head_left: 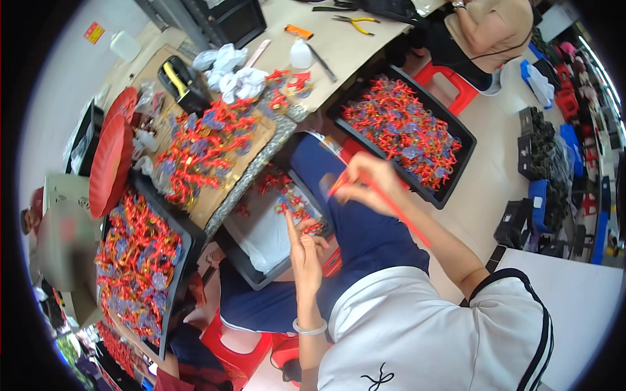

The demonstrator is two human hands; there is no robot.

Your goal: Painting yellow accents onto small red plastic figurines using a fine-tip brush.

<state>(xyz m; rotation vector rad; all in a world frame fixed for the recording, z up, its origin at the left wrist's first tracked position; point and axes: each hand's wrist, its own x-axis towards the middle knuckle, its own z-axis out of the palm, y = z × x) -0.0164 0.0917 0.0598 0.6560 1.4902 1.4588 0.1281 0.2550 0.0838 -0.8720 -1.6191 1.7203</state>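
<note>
Left to right: a black tray of red-and-purple ornaments; the left hand, fingers extended, grip apart, above a lap tray; the right hand, grip clamped on a red cord; a second full tray beside the worktop.

Red cord — thin, straight, taut — runs from the raised right hand diagonally down toward the right forearm. Small red-and-purple ornament sits at the left hand fingertips, above a black tray on the lap; tray holds few similar pieces — detail blurred.
</note>
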